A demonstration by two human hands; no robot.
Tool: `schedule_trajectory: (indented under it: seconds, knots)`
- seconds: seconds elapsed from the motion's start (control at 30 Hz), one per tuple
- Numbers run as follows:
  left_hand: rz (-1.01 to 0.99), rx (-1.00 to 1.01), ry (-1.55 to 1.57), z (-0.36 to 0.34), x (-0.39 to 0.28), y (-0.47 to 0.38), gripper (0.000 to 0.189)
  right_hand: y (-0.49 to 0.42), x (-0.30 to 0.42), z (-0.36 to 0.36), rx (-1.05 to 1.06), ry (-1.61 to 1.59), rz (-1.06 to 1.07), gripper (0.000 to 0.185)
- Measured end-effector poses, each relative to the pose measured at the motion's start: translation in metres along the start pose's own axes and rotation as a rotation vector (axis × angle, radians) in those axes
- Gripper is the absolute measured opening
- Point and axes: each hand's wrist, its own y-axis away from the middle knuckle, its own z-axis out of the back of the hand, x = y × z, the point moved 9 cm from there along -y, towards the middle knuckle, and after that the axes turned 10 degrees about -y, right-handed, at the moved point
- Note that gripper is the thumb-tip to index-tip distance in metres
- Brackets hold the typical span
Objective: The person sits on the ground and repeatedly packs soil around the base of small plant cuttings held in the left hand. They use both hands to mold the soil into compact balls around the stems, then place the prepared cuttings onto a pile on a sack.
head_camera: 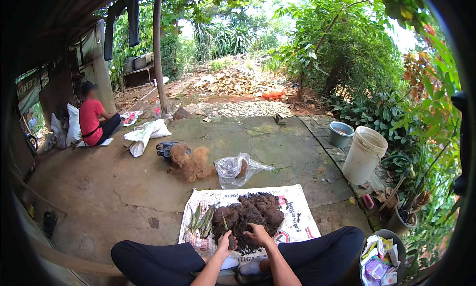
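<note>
My left hand [224, 244] grips a dark, soil-covered root ball [232, 243], from which a narrow green leaf [224, 221] points up. To its right, my right hand [259, 235] is over the near edge of a heap of dark soil and fibre [253, 215], fingers apart; I see nothing held in it. Several rounded, fibre-covered clumps [273, 218] lie in the heap. Left of the heap rest several loose pointed green leaf plants [202, 221]. Everything lies on a flattened white printed sack [303, 215] in front of my crossed legs.
Beyond the sack are a clear plastic bag [230, 168] and brown coconut-like fibre [191, 163]. At right stand a white bucket [362, 155], a grey bucket [340, 133] and a bin of wrappers [379, 262]. A person [95, 116] sits at far left near white sacks [145, 137].
</note>
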Motion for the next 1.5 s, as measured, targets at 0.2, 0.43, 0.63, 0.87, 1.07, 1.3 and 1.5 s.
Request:
schedule_trajectory:
  seconds: [0.2,0.43,0.63,0.87,1.07,1.3,1.5]
  knots:
    - [-0.052,0.061,-0.05,-0.005,0.002,-0.004,0.029,-0.002,0.002,-0.032,-0.044,0.087,0.109,0.029]
    - [0.036,0.07,-0.098,-0.01,0.007,-0.005,0.027,-0.002,-0.003,-0.011,-0.339,0.112,0.138,0.031]
    - [0.021,0.047,-0.095,-0.018,0.008,-0.008,0.028,-0.013,-0.025,-0.013,-0.332,0.105,0.122,0.039]
    - [0.066,0.065,-0.072,-0.011,0.01,-0.017,0.033,-0.016,-0.047,0.004,-0.386,-0.735,-0.023,0.034]
    - [0.015,0.022,-0.07,-0.008,0.002,-0.009,0.038,-0.006,-0.056,-0.008,-0.38,-1.029,-0.211,0.024]
    - [-0.117,0.054,0.074,-0.006,-0.033,0.0,0.03,0.029,-0.072,0.004,-0.411,-1.375,-0.306,0.02]
    - [-0.106,0.025,-0.039,-0.011,-0.026,0.01,0.037,0.003,-0.074,0.006,-0.465,-1.377,-0.219,0.02]
